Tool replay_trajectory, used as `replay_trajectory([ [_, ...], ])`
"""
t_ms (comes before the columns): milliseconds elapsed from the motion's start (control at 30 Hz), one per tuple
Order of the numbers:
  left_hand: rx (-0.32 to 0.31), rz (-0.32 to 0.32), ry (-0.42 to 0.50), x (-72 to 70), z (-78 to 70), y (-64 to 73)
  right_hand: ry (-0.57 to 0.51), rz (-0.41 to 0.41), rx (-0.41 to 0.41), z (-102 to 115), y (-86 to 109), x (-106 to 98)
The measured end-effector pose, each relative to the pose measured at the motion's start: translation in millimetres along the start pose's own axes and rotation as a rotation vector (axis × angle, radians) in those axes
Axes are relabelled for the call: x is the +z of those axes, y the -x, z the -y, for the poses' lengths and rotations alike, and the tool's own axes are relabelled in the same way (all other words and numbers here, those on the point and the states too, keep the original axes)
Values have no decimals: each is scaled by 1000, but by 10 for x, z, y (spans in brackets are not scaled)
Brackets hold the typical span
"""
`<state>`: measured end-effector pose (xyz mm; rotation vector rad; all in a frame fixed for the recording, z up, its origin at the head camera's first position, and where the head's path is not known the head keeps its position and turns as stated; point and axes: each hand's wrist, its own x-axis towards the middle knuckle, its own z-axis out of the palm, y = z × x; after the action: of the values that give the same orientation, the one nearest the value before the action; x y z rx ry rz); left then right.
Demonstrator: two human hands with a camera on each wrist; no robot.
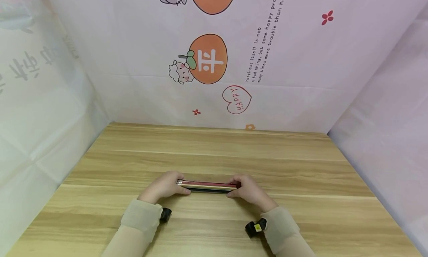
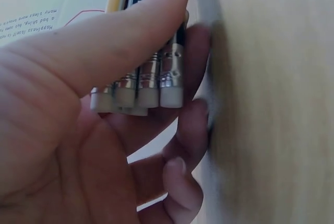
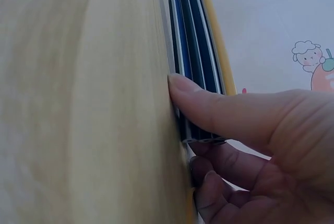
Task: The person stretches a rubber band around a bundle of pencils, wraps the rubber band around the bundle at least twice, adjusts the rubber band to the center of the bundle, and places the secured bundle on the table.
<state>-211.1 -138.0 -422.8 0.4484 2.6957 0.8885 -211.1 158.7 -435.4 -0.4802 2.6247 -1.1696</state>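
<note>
A bundle of pencils (image 1: 208, 187) lies level between my two hands, low over the wooden table. Dark, yellow and red barrels show, with white erasers (image 2: 170, 96) in metal ferrules at the left end. My left hand (image 1: 168, 185) pinches the eraser end, thumb across the near side and fingers behind. At the other end, my right hand (image 1: 246, 190) grips the bundle the same way. In the right wrist view the thumb (image 3: 209, 106) presses on the dark barrels (image 3: 193, 36), whose flat ends stand just past it.
The wood-grain table (image 1: 214, 149) spreads around both hands. Behind it rises a white printed cloth (image 1: 150, 63) with orange drawings and lettering. White cloth (image 1: 43, 119) also hangs at the left, and more white cloth (image 1: 388, 112) at the right. Each wrist wears a band with a small black camera.
</note>
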Motion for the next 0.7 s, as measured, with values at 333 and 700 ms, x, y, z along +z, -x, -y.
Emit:
replay_trajectory([
  [333,2,61,214,32,15,-12,-9,1,-6,-10,7,12],
  [700,36,152,407,99,56,-87,-74,-12,13,16,16,-43],
])
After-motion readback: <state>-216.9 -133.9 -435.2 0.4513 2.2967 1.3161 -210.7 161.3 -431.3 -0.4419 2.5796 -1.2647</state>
